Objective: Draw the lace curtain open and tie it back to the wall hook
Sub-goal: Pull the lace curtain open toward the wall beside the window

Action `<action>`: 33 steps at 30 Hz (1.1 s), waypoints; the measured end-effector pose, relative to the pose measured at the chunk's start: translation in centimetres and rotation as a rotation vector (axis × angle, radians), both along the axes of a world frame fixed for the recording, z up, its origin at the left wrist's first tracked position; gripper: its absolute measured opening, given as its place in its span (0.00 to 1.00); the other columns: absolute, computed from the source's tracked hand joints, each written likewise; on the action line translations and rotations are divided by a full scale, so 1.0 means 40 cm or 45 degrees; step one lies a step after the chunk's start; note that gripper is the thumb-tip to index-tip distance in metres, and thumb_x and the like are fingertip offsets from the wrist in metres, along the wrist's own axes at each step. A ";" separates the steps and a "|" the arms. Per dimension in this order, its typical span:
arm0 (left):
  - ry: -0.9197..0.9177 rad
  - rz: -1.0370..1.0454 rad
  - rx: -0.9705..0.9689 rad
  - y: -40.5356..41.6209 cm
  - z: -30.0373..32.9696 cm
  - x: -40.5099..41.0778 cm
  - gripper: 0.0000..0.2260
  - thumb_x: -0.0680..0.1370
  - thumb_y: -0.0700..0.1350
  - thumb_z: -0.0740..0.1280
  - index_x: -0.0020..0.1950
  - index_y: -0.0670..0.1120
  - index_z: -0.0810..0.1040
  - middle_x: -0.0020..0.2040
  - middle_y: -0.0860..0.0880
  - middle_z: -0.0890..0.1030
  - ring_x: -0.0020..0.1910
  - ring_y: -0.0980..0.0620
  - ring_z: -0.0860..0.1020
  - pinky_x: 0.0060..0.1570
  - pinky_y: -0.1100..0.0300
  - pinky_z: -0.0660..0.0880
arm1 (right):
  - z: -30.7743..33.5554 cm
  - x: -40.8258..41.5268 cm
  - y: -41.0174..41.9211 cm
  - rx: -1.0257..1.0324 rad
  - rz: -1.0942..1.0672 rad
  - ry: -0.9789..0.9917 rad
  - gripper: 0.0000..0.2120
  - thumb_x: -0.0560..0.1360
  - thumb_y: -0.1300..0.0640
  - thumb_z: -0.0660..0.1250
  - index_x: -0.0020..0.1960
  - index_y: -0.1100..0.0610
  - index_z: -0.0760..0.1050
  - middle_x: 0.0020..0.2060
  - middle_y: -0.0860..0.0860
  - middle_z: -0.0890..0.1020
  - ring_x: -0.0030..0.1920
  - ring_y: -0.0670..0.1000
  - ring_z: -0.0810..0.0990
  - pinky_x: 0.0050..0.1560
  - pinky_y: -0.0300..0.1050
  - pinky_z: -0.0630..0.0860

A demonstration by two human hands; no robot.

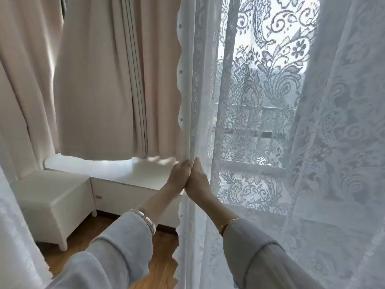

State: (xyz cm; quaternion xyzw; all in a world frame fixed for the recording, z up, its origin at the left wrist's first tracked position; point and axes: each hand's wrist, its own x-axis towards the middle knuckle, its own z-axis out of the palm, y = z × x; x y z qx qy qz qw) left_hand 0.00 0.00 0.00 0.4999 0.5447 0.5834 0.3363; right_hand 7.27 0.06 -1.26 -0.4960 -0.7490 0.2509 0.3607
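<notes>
A white lace curtain [270, 122] with a paisley pattern hangs over the window and fills the right half of the view. Its scalloped left edge [182, 80] runs down the middle. My left hand [179, 174] and my right hand [196, 178] meet side by side at that edge, at about sill height. Both sets of fingers curl round the gathered hem, and the fingertips are hidden in the folds. No wall hook or tie-back shows in the view.
A beige drape [100, 80] hangs to the left, above a white window bench [129, 170]. A white cabinet [54, 203] stands on the wooden floor [158, 257] at the lower left. More sheer fabric [14, 236] hangs at the far left edge.
</notes>
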 end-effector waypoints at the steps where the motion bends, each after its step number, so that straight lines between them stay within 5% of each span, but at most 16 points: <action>1: 0.031 -0.001 0.005 0.001 -0.004 -0.002 0.11 0.78 0.41 0.55 0.42 0.41 0.75 0.38 0.41 0.74 0.41 0.48 0.72 0.45 0.53 0.71 | 0.000 -0.004 -0.002 0.015 -0.001 -0.055 0.31 0.79 0.64 0.55 0.77 0.60 0.44 0.75 0.58 0.57 0.68 0.57 0.69 0.61 0.44 0.71; 6: 0.142 0.084 0.018 -0.009 -0.014 -0.006 0.16 0.80 0.41 0.53 0.32 0.42 0.68 0.33 0.45 0.73 0.40 0.46 0.72 0.49 0.51 0.71 | -0.023 -0.012 0.014 0.038 -0.047 -0.093 0.33 0.79 0.62 0.58 0.77 0.61 0.42 0.75 0.59 0.56 0.65 0.57 0.74 0.56 0.45 0.75; 9: 0.204 0.075 0.091 -0.014 -0.017 -0.004 0.16 0.81 0.42 0.53 0.37 0.40 0.72 0.36 0.40 0.76 0.42 0.44 0.76 0.52 0.50 0.72 | -0.028 -0.017 0.019 0.062 -0.072 -0.103 0.33 0.79 0.60 0.59 0.76 0.63 0.43 0.75 0.59 0.57 0.67 0.56 0.72 0.56 0.44 0.74; 12: 0.161 0.022 0.085 -0.025 -0.019 -0.001 0.16 0.81 0.41 0.53 0.40 0.37 0.75 0.41 0.35 0.78 0.45 0.43 0.77 0.53 0.51 0.73 | -0.039 -0.023 0.027 0.116 -0.055 -0.167 0.29 0.77 0.61 0.60 0.73 0.66 0.51 0.71 0.62 0.63 0.60 0.57 0.76 0.45 0.42 0.72; 15: 0.129 -0.054 0.108 -0.033 -0.025 0.002 0.15 0.81 0.42 0.54 0.49 0.35 0.77 0.49 0.39 0.82 0.52 0.44 0.79 0.59 0.50 0.73 | -0.047 -0.025 0.030 0.118 -0.023 -0.235 0.29 0.78 0.61 0.59 0.75 0.66 0.50 0.73 0.61 0.59 0.66 0.56 0.71 0.56 0.42 0.73; 17: 0.147 -0.100 0.133 -0.045 -0.024 0.013 0.14 0.81 0.45 0.56 0.52 0.40 0.78 0.50 0.43 0.82 0.52 0.48 0.79 0.58 0.55 0.73 | -0.046 -0.023 0.023 0.165 0.002 -0.267 0.25 0.79 0.61 0.56 0.74 0.64 0.55 0.72 0.60 0.63 0.67 0.55 0.70 0.61 0.42 0.71; 20: 0.150 0.007 0.131 -0.041 -0.027 0.016 0.12 0.78 0.48 0.63 0.53 0.40 0.77 0.48 0.44 0.82 0.49 0.49 0.80 0.53 0.57 0.75 | -0.038 -0.009 0.012 0.219 0.081 -0.214 0.19 0.79 0.62 0.56 0.69 0.62 0.63 0.63 0.60 0.72 0.58 0.57 0.77 0.53 0.45 0.75; 24: -0.079 0.155 0.053 -0.022 -0.024 0.001 0.12 0.76 0.43 0.63 0.50 0.35 0.77 0.40 0.41 0.80 0.40 0.44 0.79 0.43 0.54 0.76 | -0.013 0.028 -0.015 0.252 0.187 -0.258 0.27 0.72 0.70 0.60 0.70 0.64 0.60 0.64 0.58 0.68 0.60 0.58 0.75 0.52 0.45 0.75; 29: 0.005 0.208 0.099 -0.025 -0.031 0.021 0.14 0.79 0.44 0.59 0.42 0.34 0.76 0.34 0.41 0.75 0.34 0.47 0.75 0.37 0.54 0.71 | 0.014 0.062 -0.061 0.894 -0.480 0.032 0.37 0.62 0.69 0.71 0.68 0.59 0.61 0.60 0.58 0.64 0.59 0.57 0.70 0.54 0.54 0.75; 33: 0.164 0.248 0.149 -0.034 -0.037 0.059 0.18 0.80 0.43 0.57 0.30 0.43 0.64 0.26 0.47 0.66 0.28 0.50 0.66 0.32 0.54 0.64 | 0.026 0.098 -0.050 0.812 -0.745 0.234 0.45 0.62 0.63 0.73 0.69 0.49 0.50 0.64 0.58 0.59 0.61 0.55 0.60 0.60 0.58 0.67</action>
